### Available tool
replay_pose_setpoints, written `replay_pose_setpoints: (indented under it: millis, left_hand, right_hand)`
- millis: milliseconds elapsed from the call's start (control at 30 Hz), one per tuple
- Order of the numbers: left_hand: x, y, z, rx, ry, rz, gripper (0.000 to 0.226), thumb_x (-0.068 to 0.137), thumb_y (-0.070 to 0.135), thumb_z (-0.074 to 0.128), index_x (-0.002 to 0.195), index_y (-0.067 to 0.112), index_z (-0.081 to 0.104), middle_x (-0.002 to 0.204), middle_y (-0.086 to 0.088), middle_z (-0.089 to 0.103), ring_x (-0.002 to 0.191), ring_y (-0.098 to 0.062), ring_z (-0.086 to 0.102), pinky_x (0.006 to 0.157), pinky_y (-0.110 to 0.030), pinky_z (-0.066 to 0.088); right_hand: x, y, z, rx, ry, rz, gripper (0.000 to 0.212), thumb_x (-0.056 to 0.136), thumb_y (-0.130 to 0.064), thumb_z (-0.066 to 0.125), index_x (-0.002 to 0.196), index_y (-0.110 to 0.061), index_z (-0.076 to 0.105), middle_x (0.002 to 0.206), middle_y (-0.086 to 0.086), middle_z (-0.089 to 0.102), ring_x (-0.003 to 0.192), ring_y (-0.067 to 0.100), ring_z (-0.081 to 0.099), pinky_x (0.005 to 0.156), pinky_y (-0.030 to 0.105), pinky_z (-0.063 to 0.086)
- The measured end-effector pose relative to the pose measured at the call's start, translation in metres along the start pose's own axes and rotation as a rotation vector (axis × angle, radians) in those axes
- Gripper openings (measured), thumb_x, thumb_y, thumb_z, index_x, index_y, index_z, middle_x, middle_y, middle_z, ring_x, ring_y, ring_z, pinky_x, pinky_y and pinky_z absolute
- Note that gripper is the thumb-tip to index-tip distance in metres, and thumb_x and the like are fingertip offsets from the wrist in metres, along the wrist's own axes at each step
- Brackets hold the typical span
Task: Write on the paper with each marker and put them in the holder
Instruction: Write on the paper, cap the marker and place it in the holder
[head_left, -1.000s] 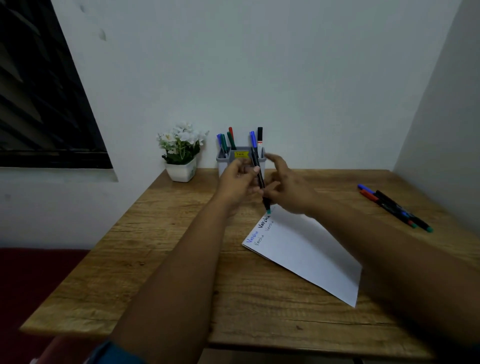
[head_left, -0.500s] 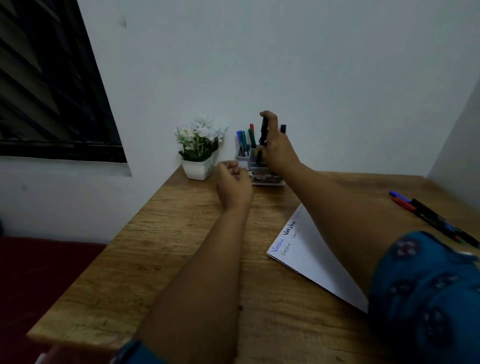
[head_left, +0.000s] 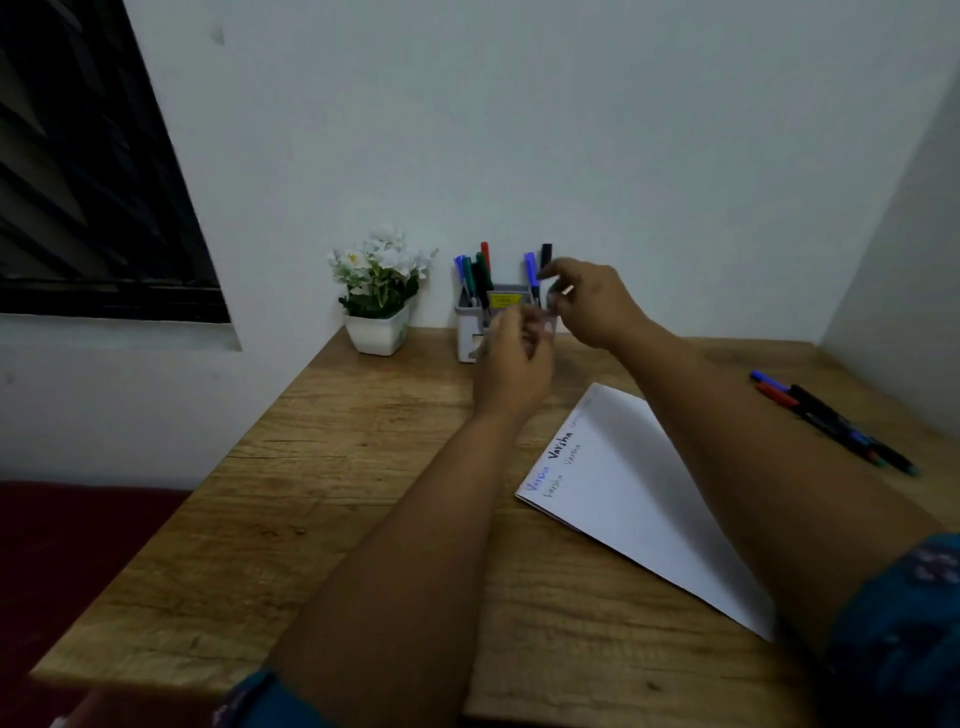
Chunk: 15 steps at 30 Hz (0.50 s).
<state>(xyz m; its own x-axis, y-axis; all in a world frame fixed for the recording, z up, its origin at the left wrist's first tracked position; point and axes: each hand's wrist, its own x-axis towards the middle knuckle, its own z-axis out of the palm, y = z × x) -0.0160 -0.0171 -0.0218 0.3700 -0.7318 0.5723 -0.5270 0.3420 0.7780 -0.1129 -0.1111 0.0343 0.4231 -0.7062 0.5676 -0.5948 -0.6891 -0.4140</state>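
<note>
The grey pen holder (head_left: 470, 332) sits at the back of the desk (head_left: 322, 467) against the wall, with blue, green, red and black markers (head_left: 480, 275) standing up in its compartments. Both hands are right in front of it and motion-blurred. The right hand (head_left: 592, 304) is up by the holder's right side with loosely curled fingers, and whether it's pinching anything can't be told. The left hand (head_left: 514, 358) is a bit lower and nearer, fingers curled too, grip also unclear. The paper (head_left: 639, 499) lies on the desk to the right of the left forearm, with a few words written near its far corner. More loose markers (head_left: 831, 421) lie together well off at the desk's right edge. A small white-flowered plant pot (head_left: 379, 332) stands just left of the holder.
</note>
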Motion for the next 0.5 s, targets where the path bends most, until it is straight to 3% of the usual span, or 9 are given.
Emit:
replay_pose_setpoints:
  millis: [67,133,267,367,500]
  left_hand:
    - [-0.009,0.011,0.012,0.104,-0.103,0.142,0.015,0.093,0.03,0.055,0.093,0.016,0.059,0.099,-0.001,0.058,0.086,-0.017,0.058,0.071,-0.031,0.05]
    - [-0.021,0.018,0.023,0.206,-0.23,0.248,0.013,0.092,0.029,0.058,0.09,0.016,0.059,0.097,-0.001,0.057,0.09,-0.019,0.055,0.071,-0.03,0.045]
    - [-0.042,0.025,0.035,0.238,-0.37,0.278,0.008,0.088,0.029,0.063,0.09,0.021,0.062,0.102,0.005,0.059,0.098,-0.015,0.052,0.077,-0.03,0.045]
    - [-0.049,0.033,0.037,0.184,-0.391,0.273,0.009,0.087,0.029,0.065,0.092,0.022,0.063,0.102,0.008,0.058,0.094,-0.012,0.053,0.075,-0.025,0.039]
    - [-0.051,0.036,0.037,0.19,-0.412,0.305,0.01,0.087,0.028,0.066,0.093,0.021,0.062,0.102,0.006,0.058,0.093,-0.012,0.053,0.074,-0.023,0.036]
  right_hand:
    - [-0.03,0.016,-0.023,-0.103,-0.105,0.079,0.02,0.089,-0.012,0.064,0.108,-0.011,0.07,0.097,0.007,0.068,0.087,0.022,0.063,0.079,0.025,0.045]
    - [-0.059,0.041,-0.045,-0.242,-0.19,0.187,0.016,0.088,-0.018,0.065,0.102,-0.015,0.071,0.096,0.002,0.066,0.089,0.019,0.061,0.079,0.029,0.048]
    - [-0.101,0.092,-0.093,-0.495,-0.273,0.484,0.017,0.089,-0.011,0.059,0.104,-0.01,0.068,0.108,0.01,0.065,0.105,0.029,0.062,0.08,0.03,0.044]
    - [-0.128,0.121,-0.113,-0.52,-0.189,0.598,0.024,0.079,-0.011,0.072,0.101,-0.004,0.068,0.098,0.008,0.063,0.094,0.029,0.062,0.077,0.028,0.045]
    - [-0.143,0.134,-0.111,-0.433,-0.073,0.682,0.011,0.085,-0.006,0.061,0.095,-0.004,0.066,0.084,0.012,0.061,0.074,0.026,0.058,0.067,0.033,0.049]
